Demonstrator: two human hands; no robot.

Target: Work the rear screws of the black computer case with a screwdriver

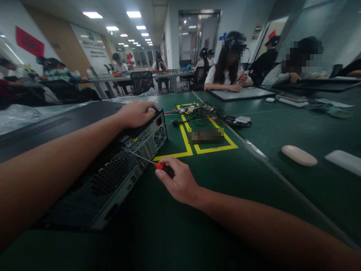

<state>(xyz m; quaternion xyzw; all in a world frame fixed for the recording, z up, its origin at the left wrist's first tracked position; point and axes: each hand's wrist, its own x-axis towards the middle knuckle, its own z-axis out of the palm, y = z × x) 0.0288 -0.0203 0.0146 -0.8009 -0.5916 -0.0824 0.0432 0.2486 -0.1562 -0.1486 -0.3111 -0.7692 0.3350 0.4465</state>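
A black computer case (93, 120) lies on its side at the left, its metal rear panel (146, 145) with vents, ports and a fan grille facing me. My left hand (138, 114) lies over its top at the far rear corner, fingers bent at the edge; part of the grip is hidden. Held in my closed right hand (180, 180) is a screwdriver (159, 165) with a red and dark handle. Its thin shaft points left to the upper edge of the rear panel. Whether the tip sits in a screw, I cannot tell.
Bundled cables (204, 111) and a blurred-out box (207, 136) lie by yellow tape (175, 155) on the green table (239, 173). Right of a seam are a beige oval object (299, 155) and a white one (344, 161). Co-workers sit across the table; clear plastic (12, 114) lies far left.
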